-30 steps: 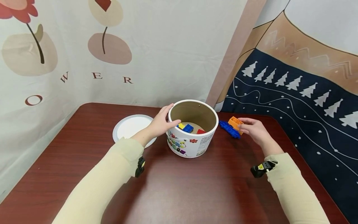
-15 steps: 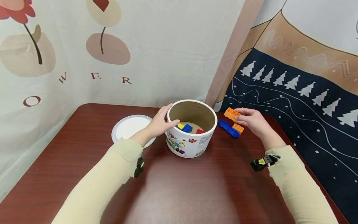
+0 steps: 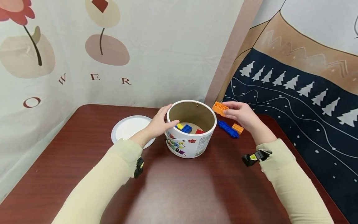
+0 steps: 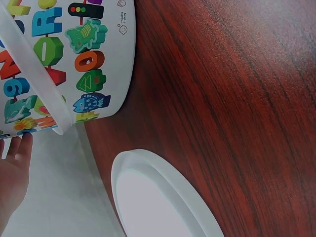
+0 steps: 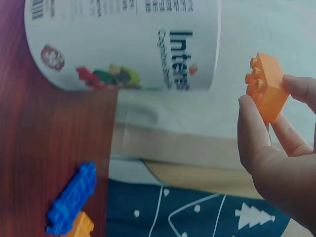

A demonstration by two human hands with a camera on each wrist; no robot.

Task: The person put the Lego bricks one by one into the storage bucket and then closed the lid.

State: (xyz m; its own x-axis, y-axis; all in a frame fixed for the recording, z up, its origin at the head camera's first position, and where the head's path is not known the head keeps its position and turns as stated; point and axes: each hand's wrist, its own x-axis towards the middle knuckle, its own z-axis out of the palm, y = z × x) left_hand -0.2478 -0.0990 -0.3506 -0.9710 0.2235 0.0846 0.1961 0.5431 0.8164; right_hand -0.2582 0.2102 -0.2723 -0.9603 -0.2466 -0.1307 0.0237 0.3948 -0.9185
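My right hand pinches an orange building brick between thumb and fingers, raised above the table close to the right rim of a white printed bucket. In the right wrist view the held brick shows its round studs facing the bucket. My left hand rests on the bucket's left rim, thumb over the edge and fingers along the outside. Inside the bucket lie a blue brick, a yellow piece and a red piece.
Right of the bucket, a long blue piece and a smaller orange brick lie side by side on the dark red table. A round white lid lies left of the bucket. Printed cloths hang behind the table's back and right edges.
My right hand has lifted the orange brick off the table beside the blue piece and carried it up and left to the bucket. My left hand stays on the rim.
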